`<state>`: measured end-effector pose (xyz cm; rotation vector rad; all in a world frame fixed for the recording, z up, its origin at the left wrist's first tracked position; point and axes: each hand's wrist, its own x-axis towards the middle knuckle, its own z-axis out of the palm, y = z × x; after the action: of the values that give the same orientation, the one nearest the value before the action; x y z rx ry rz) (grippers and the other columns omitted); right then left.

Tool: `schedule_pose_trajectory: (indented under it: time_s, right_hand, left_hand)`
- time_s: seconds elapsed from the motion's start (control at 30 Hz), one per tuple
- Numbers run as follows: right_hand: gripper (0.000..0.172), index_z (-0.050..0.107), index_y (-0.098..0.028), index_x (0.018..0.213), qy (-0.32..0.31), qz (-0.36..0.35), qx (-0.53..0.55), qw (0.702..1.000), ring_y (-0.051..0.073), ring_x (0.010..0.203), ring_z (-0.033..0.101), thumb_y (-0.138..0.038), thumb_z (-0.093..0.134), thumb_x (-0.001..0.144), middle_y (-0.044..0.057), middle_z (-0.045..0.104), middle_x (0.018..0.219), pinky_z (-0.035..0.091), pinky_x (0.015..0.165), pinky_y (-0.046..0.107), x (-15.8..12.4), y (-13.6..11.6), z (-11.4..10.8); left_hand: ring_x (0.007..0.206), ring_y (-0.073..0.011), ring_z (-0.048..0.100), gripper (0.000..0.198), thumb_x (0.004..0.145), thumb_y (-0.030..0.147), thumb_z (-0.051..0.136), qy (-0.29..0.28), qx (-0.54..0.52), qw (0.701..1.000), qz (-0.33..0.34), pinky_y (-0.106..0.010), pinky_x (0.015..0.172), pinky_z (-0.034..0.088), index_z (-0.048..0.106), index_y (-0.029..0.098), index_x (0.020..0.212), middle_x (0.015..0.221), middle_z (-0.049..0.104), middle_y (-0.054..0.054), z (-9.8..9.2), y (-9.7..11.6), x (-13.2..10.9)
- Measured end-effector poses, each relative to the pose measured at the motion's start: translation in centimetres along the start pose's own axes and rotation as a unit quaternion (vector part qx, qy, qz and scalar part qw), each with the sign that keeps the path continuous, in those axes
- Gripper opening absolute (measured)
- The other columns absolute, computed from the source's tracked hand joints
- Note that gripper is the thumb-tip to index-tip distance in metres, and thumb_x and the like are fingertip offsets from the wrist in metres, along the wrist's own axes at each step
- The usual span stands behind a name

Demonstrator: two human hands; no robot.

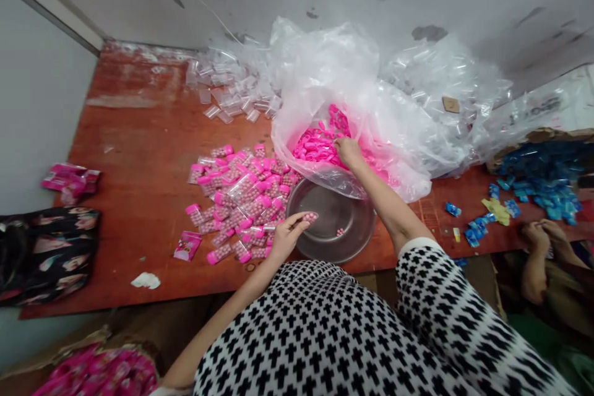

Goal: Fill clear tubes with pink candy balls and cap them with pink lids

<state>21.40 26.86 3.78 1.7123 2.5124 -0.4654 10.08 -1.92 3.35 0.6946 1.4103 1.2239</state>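
Over the left rim of a grey metal bowl point(334, 253), my left hand point(288, 235) is closed around a small clear tube of pink beads point(309, 217). A few pink beads point(340, 232) lie inside the bowl. My right hand point(347, 151) reaches into an open clear plastic bag point(306, 99) and touches the pink plastic caps point(315, 145) there; its fingertips are partly hidden among them. Left of the bowl is a heap of bead-filled tubes with pink caps point(250, 198).
Clear tubes point(232, 96) lie behind the heap. A pink packet point(187, 245), white scrap point(146, 280) and dark patterned bag point(55, 253) are at left. At right are blue packets point(547, 179) and another person's hands point(541, 235). Pink packets fill a box point(102, 371) below.
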Motion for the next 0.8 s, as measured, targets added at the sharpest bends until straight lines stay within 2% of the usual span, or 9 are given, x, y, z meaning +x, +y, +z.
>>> schedule_pose_trajectory:
  time_s: [0.13,0.23,0.33,0.4,0.43,0.57,0.63,0.7,0.8]
  right_hand:
    - [0.031,0.063,-0.013,0.110,-0.028,0.025,-0.070,0.997,0.025,0.103,0.057,-0.018,0.044,0.086,0.017,0.054,0.123,0.044,0.088,0.036,1.8,-0.7,1.4]
    - [0.026,0.064,-0.013,0.102,-0.005,0.004,-0.041,0.999,0.024,0.104,0.055,-0.018,0.047,0.083,0.015,0.057,0.117,0.044,0.087,0.034,2.0,0.1,1.6]
    - [0.021,0.063,-0.013,0.091,0.047,0.000,0.083,0.995,0.022,0.093,0.057,-0.026,0.051,0.080,0.012,0.063,0.099,0.045,0.084,0.035,1.8,1.7,1.0]
    - [0.022,0.061,-0.014,0.089,0.078,0.000,0.237,0.968,0.018,0.081,0.058,-0.031,0.054,0.078,0.007,0.064,0.087,0.047,0.078,0.033,1.2,2.6,0.2]
    - [0.023,0.059,-0.014,0.089,0.085,0.000,0.324,0.942,0.016,0.076,0.058,-0.033,0.055,0.077,0.004,0.063,0.082,0.048,0.075,0.031,0.7,2.8,-0.4]
    - [0.030,0.055,-0.019,0.093,0.028,-0.021,0.587,0.809,0.011,0.063,0.058,-0.039,0.062,0.072,-0.002,0.062,0.075,0.048,0.062,0.025,-3.3,2.3,-2.9]
    - [0.034,0.054,-0.022,0.096,-0.033,-0.044,0.636,0.770,0.011,0.060,0.058,-0.042,0.066,0.071,-0.003,0.063,0.075,0.048,0.059,0.024,-6.4,1.1,-3.8]
    - [0.036,0.057,-0.022,0.098,-0.089,-0.061,0.641,0.760,0.011,0.059,0.059,-0.044,0.068,0.071,-0.002,0.064,0.074,0.048,0.057,0.024,-9.7,-0.4,-4.0]
    - [0.032,0.063,-0.021,0.097,-0.104,-0.101,0.597,0.789,0.012,0.064,0.061,-0.046,0.063,0.076,0.000,0.065,0.080,0.050,0.062,0.026,-14.0,-2.4,-3.6]
  left_hand:
    - [0.095,-0.0222,0.067,0.035,0.074,0.039,0.064,0.012,0.005,1.000,-0.008,-0.038,0.091,0.051,0.068,0.017,0.101,0.103,0.070,-0.008,-0.5,0.1,0.7]
    - [0.093,-0.0219,0.067,0.034,0.073,0.039,0.065,0.026,0.026,0.999,-0.009,-0.037,0.088,0.053,0.068,0.017,0.100,0.101,0.071,-0.007,-0.6,0.9,1.2]
    - [0.090,-0.0217,0.068,0.034,0.072,0.039,0.066,0.028,-0.002,1.000,-0.006,-0.036,0.085,0.054,0.069,0.017,0.098,0.099,0.072,-0.007,-0.6,1.8,1.5]
    - [0.090,-0.0219,0.068,0.034,0.072,0.039,0.067,0.031,-0.039,0.999,-0.002,-0.036,0.084,0.055,0.069,0.017,0.098,0.099,0.072,-0.007,-0.5,2.2,1.7]
    - [0.091,-0.0222,0.067,0.035,0.071,0.040,0.067,0.032,-0.056,0.998,0.001,-0.036,0.085,0.055,0.069,0.017,0.098,0.099,0.072,-0.007,-0.4,2.4,1.8]
    - [0.096,-0.0231,0.066,0.038,0.072,0.040,0.068,0.021,-0.116,0.993,0.012,-0.039,0.089,0.053,0.067,0.017,0.103,0.105,0.070,-0.008,0.3,3.4,2.4]
    - [0.096,-0.0230,0.066,0.040,0.072,0.040,0.068,0.014,-0.148,0.989,0.024,-0.039,0.087,0.053,0.066,0.018,0.105,0.109,0.068,-0.008,1.1,4.2,2.7]
    - [0.096,-0.0227,0.065,0.041,0.071,0.042,0.069,0.015,-0.179,0.983,0.036,-0.037,0.084,0.055,0.065,0.018,0.105,0.113,0.066,-0.008,2.0,5.1,2.8]
    - [0.094,-0.0216,0.066,0.042,0.070,0.044,0.070,0.024,-0.208,0.977,0.047,-0.036,0.080,0.056,0.064,0.018,0.102,0.110,0.067,-0.008,3.1,6.0,2.7]
